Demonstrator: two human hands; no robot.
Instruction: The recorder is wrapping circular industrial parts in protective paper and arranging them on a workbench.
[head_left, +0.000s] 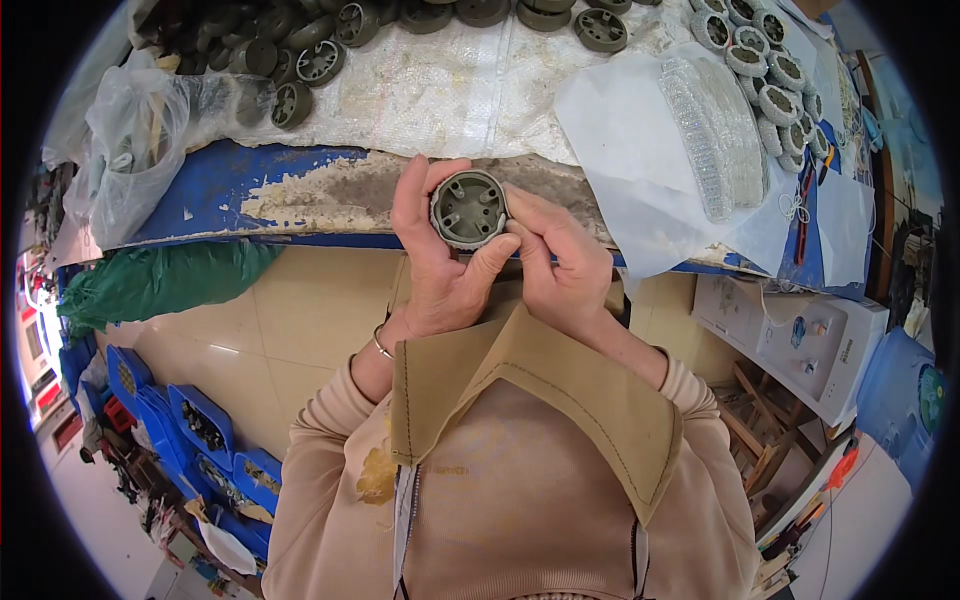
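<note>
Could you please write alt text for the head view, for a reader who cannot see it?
A person's left hand and right hand hold a round part, olive-green with a pale rim, near the edge of a worn blue table. Similar olive parts lie on a white sheet at the back, and pale-sided parts cluster at the far right.

A workshop full of small parts
Chipped paint marks the blue workbench [220, 180], where matching round grey-green parts [255, 57] and a cluster of pale-sided ones [778, 102] crowd the far side; blue bins [160, 425] of loose pieces sit lower down, left
</note>
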